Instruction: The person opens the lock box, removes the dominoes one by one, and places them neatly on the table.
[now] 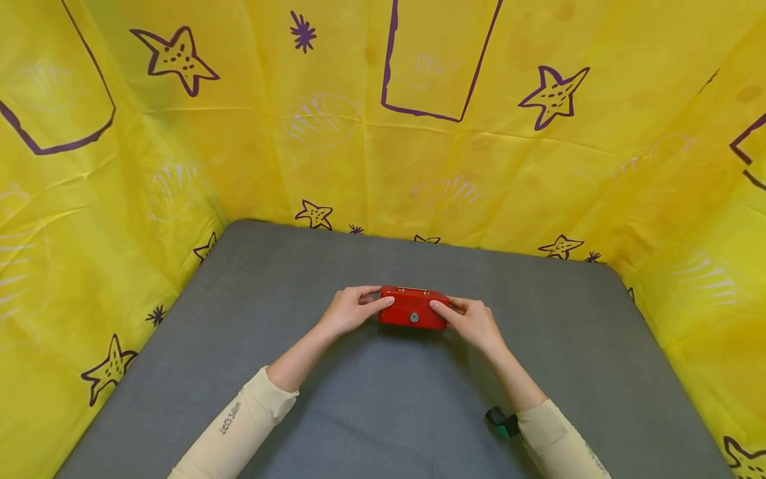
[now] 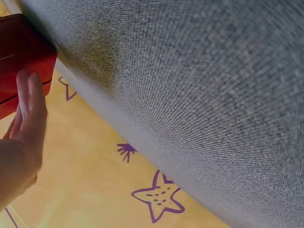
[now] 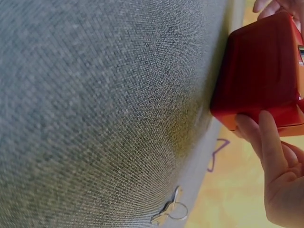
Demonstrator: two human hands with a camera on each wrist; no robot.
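Note:
A red metal box (image 1: 413,317) with a round silver lock on its front and a thin handle on top is held between both hands over the grey surface. My left hand (image 1: 353,310) grips its left end, thumb on the front face. At the right end my right hand (image 1: 475,322) pinches it the same way. The left wrist view shows the left hand (image 2: 26,128) with fingers against the box (image 2: 28,61). In the right wrist view, fingers of the right hand (image 3: 280,166) touch the box (image 3: 259,71). Whether its base touches the surface I cannot tell.
Keys on a ring (image 3: 168,209) lie on the grey surface (image 3: 95,104) in the right wrist view. Yellow cloth (image 1: 371,166) with purple drawings hangs behind and at both sides of the surface. A black and green object (image 1: 501,423) is beside the right sleeve.

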